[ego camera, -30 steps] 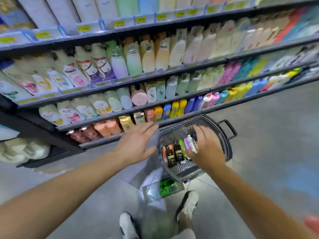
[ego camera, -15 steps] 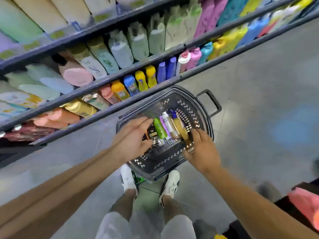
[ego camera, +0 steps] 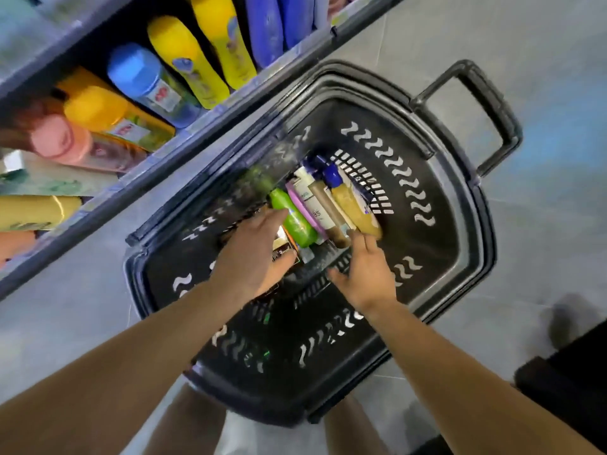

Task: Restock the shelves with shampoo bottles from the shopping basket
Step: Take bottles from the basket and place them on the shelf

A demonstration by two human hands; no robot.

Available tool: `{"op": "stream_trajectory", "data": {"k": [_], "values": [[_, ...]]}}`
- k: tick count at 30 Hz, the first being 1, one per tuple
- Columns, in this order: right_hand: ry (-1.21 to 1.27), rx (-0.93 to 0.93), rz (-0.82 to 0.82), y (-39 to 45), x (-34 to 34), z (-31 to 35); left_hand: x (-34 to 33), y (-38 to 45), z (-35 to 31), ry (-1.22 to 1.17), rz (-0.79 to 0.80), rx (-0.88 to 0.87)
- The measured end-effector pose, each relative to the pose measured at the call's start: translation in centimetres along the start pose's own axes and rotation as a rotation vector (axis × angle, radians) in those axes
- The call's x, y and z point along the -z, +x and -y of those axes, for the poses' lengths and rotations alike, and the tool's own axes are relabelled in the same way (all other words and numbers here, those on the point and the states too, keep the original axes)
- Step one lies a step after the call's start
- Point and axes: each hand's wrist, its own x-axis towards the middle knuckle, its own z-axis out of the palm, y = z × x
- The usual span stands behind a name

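While both hands are down inside the black shopping basket [ego camera: 437,205], neither has a bottle lifted clear. The basket sits on the grey floor [ego camera: 542,44] just in front of the bottom shelf [ego camera: 210,126], its loop handle [ego camera: 492,106] at the far right end. Bottles lie side by side on the basket's bottom: green bottle [ego camera: 294,218], a pink-edged white bottle [ego camera: 310,205] just right of it, a brown tube [ego camera: 328,208], a tan bottle with blue cap [ego camera: 353,205], and dark-labelled bottles [ego camera: 285,247] mostly hidden under the left hand. Left hand [ego camera: 253,261] is palm down over the dark-labelled bottles, fingers curled loosely, fingertips touching the near side of the green bottle, thumb against a dark bottle; looks like a closing hold but cannot tell if it actually grips anything. Right hand [ego camera: 368,274] has fingers spread and fairly straight, index finger touching the near end of the brown tube and the tan bottle, thumb out to the left over the basket's bottom; holding nothing. Shelf stock behind: yellow bottles [ego camera: 203,50], blue-capped bottle [ego camera: 147,83], orange-capped bottle [ego camera: 98,110], pink-capped bottle [ego camera: 62,142], purple-blue bottles [ego camera: 272,24] at top. The person's knees show below the basket's near rim. A dark object [ego camera: 571,382] sits at lower right, blurred, unidentifiable.
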Motion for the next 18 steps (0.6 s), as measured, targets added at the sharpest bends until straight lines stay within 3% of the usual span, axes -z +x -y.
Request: {"op": "stream_trajectory", "data": {"k": [8,15,18], "values": [[-0.052,0.003,-0.069,10.3,-7.7,-0.9,-6.3,6.8,4.6,-0.126,-0.002,0.121],[-0.121,-0.070,-0.212,14.6,-8.8,-0.8,-7.2,8.1,6.7,-0.154,0.007,0.120],[0.115,-0.100,-0.167,13.9,-8.2,-0.8,-6.9,8.0,6.6,-0.194,0.019,0.131]]}}
